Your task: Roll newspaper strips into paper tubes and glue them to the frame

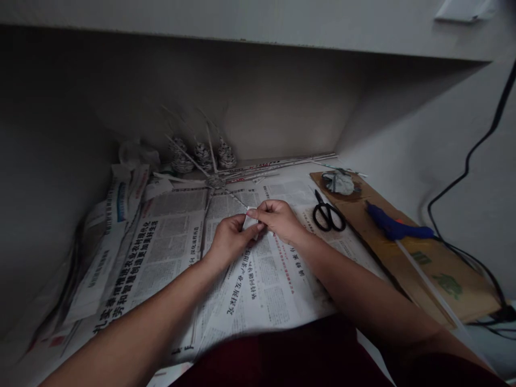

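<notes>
Over the newspaper, my left hand (231,235) and my right hand (281,220) meet with bent fingers. Both pinch a small white strip of paper (250,216) between thumbs and fingertips. A thin rolled paper stick (237,200) runs from this strip up to a small woven paper disc (216,181). More paper sticks fan out from the disc. Printed newspaper sheets (169,236) lie beneath my hands. To the right of my right hand rest black-handled scissors (329,217).
Several woven paper pieces (226,156) stand against the back wall. Loose paper sticks (290,160) lie nearby. On the right, a blue glue gun (397,224) and a crumpled grey bundle (341,183) sit on cardboard (427,279). A black cable (467,156) hangs there. Paper strips (97,269) are piled left.
</notes>
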`<state>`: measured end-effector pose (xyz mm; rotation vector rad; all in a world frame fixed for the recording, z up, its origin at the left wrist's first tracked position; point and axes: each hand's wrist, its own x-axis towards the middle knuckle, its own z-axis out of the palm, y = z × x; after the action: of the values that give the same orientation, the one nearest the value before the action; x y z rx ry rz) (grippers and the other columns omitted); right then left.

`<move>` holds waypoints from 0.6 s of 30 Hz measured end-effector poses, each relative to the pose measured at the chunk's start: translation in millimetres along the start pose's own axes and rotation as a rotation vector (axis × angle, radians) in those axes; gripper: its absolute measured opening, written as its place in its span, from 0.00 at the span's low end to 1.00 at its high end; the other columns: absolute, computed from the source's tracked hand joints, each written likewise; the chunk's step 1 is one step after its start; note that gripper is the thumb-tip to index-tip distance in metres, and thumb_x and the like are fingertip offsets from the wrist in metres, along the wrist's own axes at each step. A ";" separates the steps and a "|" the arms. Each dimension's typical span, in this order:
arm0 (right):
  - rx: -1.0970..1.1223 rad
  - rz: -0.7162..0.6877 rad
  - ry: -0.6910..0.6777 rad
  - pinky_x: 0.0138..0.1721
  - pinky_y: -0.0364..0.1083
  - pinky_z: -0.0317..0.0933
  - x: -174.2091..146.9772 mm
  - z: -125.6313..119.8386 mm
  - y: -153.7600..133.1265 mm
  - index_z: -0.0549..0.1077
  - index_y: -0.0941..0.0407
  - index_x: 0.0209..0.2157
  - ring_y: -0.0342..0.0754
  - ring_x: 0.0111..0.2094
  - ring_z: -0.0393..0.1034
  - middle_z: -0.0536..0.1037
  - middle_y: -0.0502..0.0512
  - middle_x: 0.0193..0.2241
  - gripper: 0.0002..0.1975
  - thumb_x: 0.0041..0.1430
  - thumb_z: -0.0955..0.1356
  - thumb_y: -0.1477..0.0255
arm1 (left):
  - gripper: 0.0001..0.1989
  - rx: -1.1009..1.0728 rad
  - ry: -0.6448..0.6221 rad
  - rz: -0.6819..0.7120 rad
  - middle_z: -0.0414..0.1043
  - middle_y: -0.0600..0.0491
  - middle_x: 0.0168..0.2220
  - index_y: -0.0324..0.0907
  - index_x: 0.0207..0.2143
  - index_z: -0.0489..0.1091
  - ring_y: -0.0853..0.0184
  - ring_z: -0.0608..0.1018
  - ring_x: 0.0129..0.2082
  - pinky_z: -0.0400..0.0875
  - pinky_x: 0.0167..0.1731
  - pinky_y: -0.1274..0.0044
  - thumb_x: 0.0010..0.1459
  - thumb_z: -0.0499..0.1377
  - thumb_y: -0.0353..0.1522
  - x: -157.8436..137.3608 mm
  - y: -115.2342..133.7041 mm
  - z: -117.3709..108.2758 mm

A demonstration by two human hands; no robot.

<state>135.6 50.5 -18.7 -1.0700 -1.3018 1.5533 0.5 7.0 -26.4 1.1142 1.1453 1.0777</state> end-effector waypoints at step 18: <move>0.069 -0.005 -0.169 0.17 0.41 0.64 2.8 -10.8 0.4 0.74 0.60 0.27 0.41 0.15 0.67 0.74 0.49 0.17 0.16 0.43 0.76 0.62 | 0.12 0.007 -0.056 -0.004 0.75 0.49 0.28 0.36 0.29 0.76 0.69 0.75 0.28 0.73 0.29 0.77 0.49 0.65 0.37 0.3 5.8 -1.1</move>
<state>145.0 56.3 -20.4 -0.9079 -1.3515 1.7029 -0.9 8.2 -20.7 1.1403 1.1074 1.0341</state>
